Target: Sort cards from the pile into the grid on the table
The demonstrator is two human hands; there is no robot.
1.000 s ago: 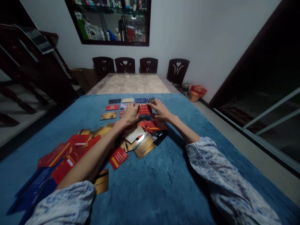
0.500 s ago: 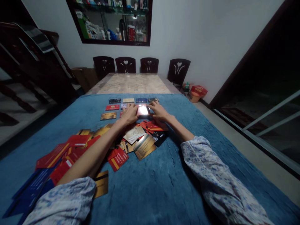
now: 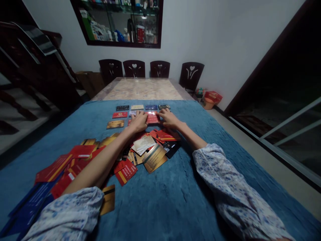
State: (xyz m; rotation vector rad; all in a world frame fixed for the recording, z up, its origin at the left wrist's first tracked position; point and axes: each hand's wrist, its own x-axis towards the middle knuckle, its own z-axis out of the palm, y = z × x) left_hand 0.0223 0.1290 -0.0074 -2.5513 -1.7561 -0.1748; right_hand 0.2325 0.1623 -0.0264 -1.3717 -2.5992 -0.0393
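Between my two hands is a red card [image 3: 153, 117], with light text and a shine along its top edge. My left hand [image 3: 138, 121] grips its left side, fingers bent, and partly covers cards beneath. My right hand [image 3: 168, 118] has its fingertips on the card's right edge. Around them lie cards in rows: a black card [image 3: 122, 108], a cream card [image 3: 137, 107], a blue card [image 3: 151, 107], a red card [image 3: 119, 115] and a gold card [image 3: 115, 124]. Nearer me is a loose heap with a gold card [image 3: 154, 158] on top.
Red cards [image 3: 54, 169] and blue cards [image 3: 33, 201] spread under my left forearm. A blue cloth [image 3: 175, 197] covers the near table; its far part shows a marbled top [image 3: 145, 87]. Several dark chairs [image 3: 134, 69] stand behind.
The bright glare on the red card between my hands has faded, so its red face and text show. Both hands stay in nearly the same place.
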